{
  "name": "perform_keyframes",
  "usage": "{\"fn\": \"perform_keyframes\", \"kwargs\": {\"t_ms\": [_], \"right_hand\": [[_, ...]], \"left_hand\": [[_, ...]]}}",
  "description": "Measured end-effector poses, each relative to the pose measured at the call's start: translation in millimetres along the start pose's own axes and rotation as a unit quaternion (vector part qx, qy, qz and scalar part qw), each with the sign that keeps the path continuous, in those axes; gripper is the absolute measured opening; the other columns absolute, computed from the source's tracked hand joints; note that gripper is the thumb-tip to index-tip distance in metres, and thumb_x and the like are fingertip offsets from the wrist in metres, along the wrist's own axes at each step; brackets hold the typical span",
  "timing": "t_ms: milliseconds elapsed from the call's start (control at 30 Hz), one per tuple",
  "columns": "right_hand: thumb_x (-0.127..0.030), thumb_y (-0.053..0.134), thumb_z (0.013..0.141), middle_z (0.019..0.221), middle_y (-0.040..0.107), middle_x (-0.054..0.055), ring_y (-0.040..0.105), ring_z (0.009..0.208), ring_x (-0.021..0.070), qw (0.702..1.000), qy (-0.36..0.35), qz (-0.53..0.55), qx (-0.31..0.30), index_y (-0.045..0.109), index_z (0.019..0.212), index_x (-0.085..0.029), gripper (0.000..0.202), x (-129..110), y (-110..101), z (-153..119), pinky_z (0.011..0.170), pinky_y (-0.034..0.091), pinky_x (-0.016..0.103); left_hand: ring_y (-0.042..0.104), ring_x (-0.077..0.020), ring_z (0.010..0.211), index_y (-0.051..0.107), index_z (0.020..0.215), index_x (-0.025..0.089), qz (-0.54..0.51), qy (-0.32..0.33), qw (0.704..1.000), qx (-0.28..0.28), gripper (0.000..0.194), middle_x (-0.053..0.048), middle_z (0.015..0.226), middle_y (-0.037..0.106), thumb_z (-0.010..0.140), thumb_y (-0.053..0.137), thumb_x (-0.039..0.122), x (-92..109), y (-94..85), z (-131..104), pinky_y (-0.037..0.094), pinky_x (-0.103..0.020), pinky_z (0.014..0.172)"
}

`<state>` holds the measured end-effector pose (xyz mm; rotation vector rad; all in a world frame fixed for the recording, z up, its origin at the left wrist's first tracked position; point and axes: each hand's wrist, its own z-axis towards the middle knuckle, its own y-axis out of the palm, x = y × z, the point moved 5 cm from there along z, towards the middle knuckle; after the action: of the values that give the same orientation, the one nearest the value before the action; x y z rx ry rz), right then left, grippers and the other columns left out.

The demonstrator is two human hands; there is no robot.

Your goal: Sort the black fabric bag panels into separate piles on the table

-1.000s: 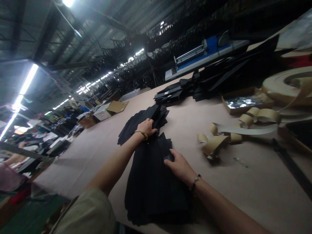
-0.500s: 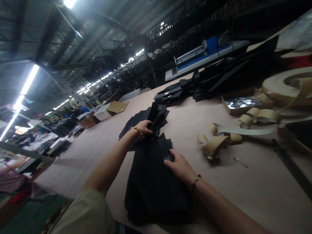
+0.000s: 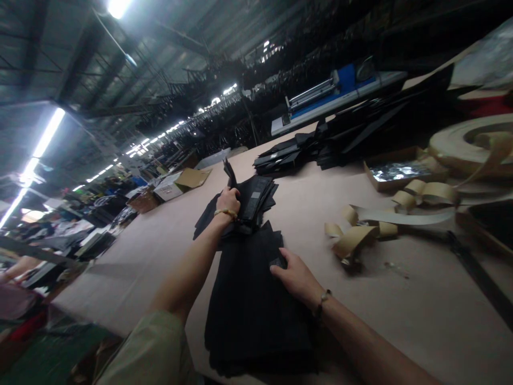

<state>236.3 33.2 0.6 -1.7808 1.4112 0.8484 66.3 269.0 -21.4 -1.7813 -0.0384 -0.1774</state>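
And there we go: our left hand (image 3: 228, 201) has swung leftward over the far stack of black fabric panels (image 3: 256, 192), and a dark flap (image 3: 230, 174) now stands up at its fingers. It looks pinched there, though our knuckles hide the exact grip. That shift has bared more of the stack's top, including a small greyish patch, so we judge the upper layers are being separated or turned back.

Our right hand (image 3: 298, 275) hasn't budged, thumb on top and closed narrowly on the right edge of the near stack of black panels (image 3: 248, 310), which lies flat before us, seemingly being steadied. Both stacks rest on the paper-covered table (image 3: 152, 251), their ends close together, with loose curls of tan tape (image 3: 355, 240) unmoved off to our right.
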Motion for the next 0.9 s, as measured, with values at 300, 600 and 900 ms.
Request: {"fn": "perform_keyframes", "kwargs": {"t_ms": [300,600,900], "right_hand": [[-0.022,0.062,0.074,0.115,0.069,0.01,0.065,0.104,0.0235,0.999,-0.018,0.04,-0.011,0.064,0.121,-0.013,0.048,4,0,0,0.092,0.053,0.031],[-0.02,0.056,0.077,0.12,0.067,0.011,0.065,0.102,0.0222,0.999,-0.016,0.029,-0.029,0.061,0.122,-0.01,0.047,-1,1,-2,0.088,0.052,0.029],[-0.021,0.063,0.072,0.115,0.069,0.009,0.064,0.107,0.0249,0.999,-0.009,0.03,-0.008,0.067,0.118,-0.014,0.047,2,-1,-1,0.095,0.051,0.032]], "left_hand": [[0.063,-0.0316,0.114,0.067,0.113,0.014,0.032,0.017,0.995,-0.089,0.04,-0.018,0.128,0.059,0.085,0.065,0.041,47,30.0,1,0.052,-0.04,0.096],[0.066,-0.0235,0.109,0.045,0.146,0.022,-0.008,0.009,0.996,-0.089,0.052,-0.012,0.121,0.067,0.095,0.047,0.019,18,18.2,18,0.051,-0.036,0.095],[0.06,-0.0247,0.117,0.064,0.118,0.02,0.002,0.043,0.996,-0.075,0.039,-0.01,0.125,0.063,0.087,0.063,0.045,22,29.7,5,0.048,-0.032,0.101]]}}
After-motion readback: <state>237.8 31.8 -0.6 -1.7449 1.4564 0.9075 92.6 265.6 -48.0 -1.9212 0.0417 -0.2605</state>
